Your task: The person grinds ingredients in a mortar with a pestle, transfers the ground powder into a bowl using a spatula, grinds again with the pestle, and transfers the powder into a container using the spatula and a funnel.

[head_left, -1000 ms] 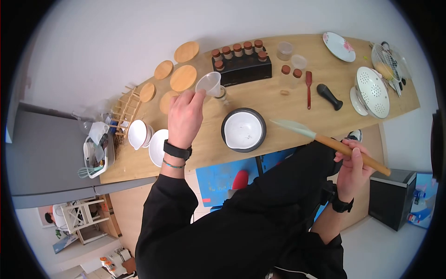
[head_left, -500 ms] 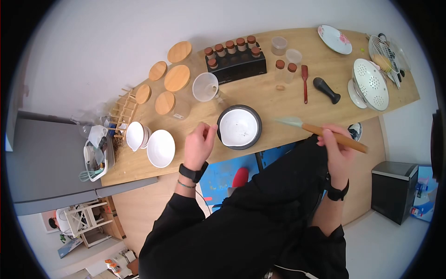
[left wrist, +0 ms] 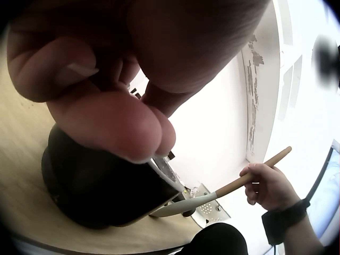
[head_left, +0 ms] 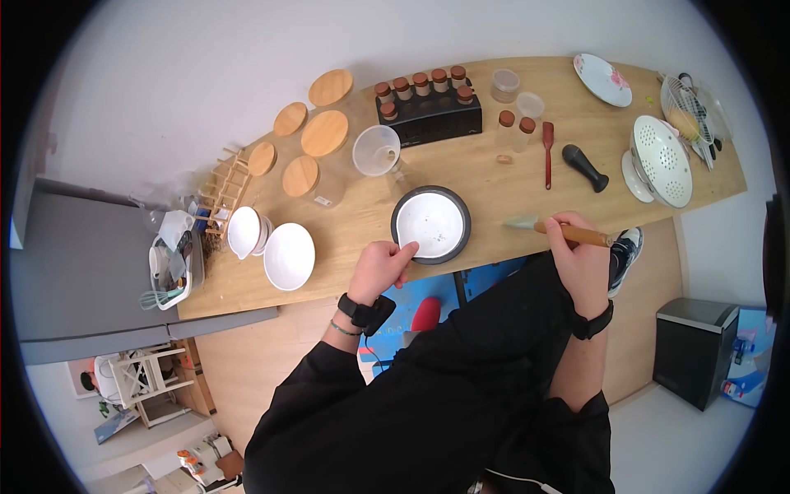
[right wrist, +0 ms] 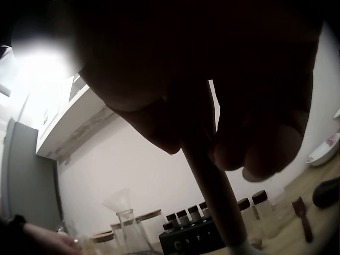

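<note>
The left hand (head_left: 381, 270) pinches the near-left rim of a dark mortar-like bowl with a white inside (head_left: 429, 224); in the left wrist view its fingertips (left wrist: 133, 127) are at the rim. Dark specks lie in the bowl. The right hand (head_left: 578, 257) grips the wooden handle of a spatula (head_left: 586, 235), its pale head (head_left: 520, 221) pointing left over the table, to the right of the bowl. A clear funnel (head_left: 377, 151) sits on a glass vessel behind the bowl.
Left of the bowl stand a white bowl (head_left: 289, 256) and lidded jars (head_left: 324, 133). Behind is a black spice rack (head_left: 432, 121). To the right lie a red spatula (head_left: 548, 156), a black pestle (head_left: 585, 168) and a white colander (head_left: 661, 162).
The left hand has come down from the funnel to the bowl's rim. The right hand has moved left with the spatula, and its head is now lower, closer to the bowl's right.
</note>
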`<state>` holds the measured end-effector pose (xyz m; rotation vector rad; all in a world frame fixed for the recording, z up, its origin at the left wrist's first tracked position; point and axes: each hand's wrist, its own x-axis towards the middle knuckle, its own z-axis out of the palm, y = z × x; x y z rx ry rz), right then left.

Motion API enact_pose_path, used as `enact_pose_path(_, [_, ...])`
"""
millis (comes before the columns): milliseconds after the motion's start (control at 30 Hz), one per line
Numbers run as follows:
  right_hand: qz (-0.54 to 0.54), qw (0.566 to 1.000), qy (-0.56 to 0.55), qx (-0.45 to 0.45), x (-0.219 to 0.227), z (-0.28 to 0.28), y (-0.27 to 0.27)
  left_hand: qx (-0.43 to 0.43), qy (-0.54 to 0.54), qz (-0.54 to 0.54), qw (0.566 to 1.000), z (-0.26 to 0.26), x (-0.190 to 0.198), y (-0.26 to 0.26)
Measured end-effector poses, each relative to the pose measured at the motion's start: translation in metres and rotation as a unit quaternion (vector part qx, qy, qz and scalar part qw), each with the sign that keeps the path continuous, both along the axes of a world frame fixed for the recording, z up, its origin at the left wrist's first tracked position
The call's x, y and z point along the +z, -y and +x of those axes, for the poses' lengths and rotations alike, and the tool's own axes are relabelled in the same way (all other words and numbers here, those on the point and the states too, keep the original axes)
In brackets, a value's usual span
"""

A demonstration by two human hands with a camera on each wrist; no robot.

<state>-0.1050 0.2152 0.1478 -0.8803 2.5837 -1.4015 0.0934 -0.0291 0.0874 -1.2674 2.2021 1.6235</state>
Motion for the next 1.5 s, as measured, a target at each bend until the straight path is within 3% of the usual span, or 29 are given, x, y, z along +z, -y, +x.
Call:
enact_pose_path(133, [-0.003, 0.999, 0.034, -0.011, 0.004, 0.003, 0.000, 0.049, -0.064, 0.070, 0.994, 0.002, -0.011, 0.000])
enact_pose_path(233, [-0.101, 0.990, 0.080, -0.060, 0.018, 0.012, 0.003, 0.099, -0.105, 0.090, 0.985, 0.003, -0.016, 0.002])
enact_pose_path(300, [-0.245, 0.951, 0.179, -0.052, 0.041, 0.020, 0.006, 0.125, -0.129, 0.087, 0.980, 0.006, -0.013, 0.001])
enact_pose_path(333, [-0.246, 0.951, 0.178, -0.052, 0.048, 0.023, 0.009, 0.136, -0.152, 0.087, 0.975, 0.010, -0.007, 0.003])
enact_pose_path(400, [-0.353, 0.925, 0.144, 0.005, 0.059, 0.027, 0.015, 0.148, -0.173, 0.087, 0.970, 0.018, 0.011, 0.008])
enact_pose_path(500, [-0.370, 0.924, 0.082, 0.055, 0.071, 0.030, 0.034, 0.139, -0.138, 0.027, 0.980, 0.033, 0.042, 0.017])
enact_pose_path(700, [-0.333, 0.929, 0.127, 0.105, 0.076, 0.028, 0.068, 0.183, -0.168, -0.024, 0.968, 0.063, 0.077, 0.037])
enact_pose_path(1100, [-0.375, 0.913, 0.153, 0.058, 0.066, 0.026, 0.065, 0.193, -0.254, -0.147, 0.936, 0.028, 0.125, 0.070])
enact_pose_path(1333, [-0.421, 0.900, 0.109, 0.043, 0.072, 0.027, 0.058, 0.142, -0.263, -0.230, 0.926, -0.003, 0.125, 0.092])
enact_pose_path(1400, [-0.404, 0.909, 0.066, 0.082, 0.075, 0.029, 0.058, 0.128, -0.262, -0.270, 0.917, -0.013, 0.125, 0.093])
enact_pose_path(1500, [-0.387, 0.912, 0.067, 0.119, 0.085, 0.037, 0.068, 0.078, -0.288, -0.382, 0.875, -0.025, 0.114, 0.102])
